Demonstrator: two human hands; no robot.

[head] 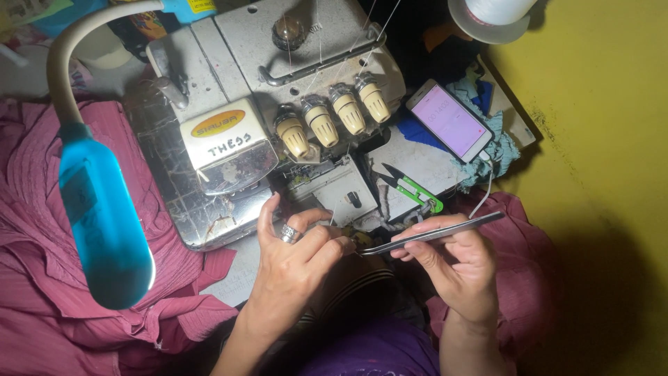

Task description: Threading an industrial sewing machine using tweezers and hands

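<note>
Steel tweezers, pinched in the right hand, point at 9 o'clock toward the left hand, whose fingers close near the serger; threading seems under way, needing a steady tip.

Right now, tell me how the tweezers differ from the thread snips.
The tweezers are long, slim, plain metal, held in the right hand; the thread snips are shorter, with green handles and dark blades, lying untouched on the machine table. The tweezers point toward the left hand; the snips point up and left, away from the person. Both are small pointed sewing tools.
</note>
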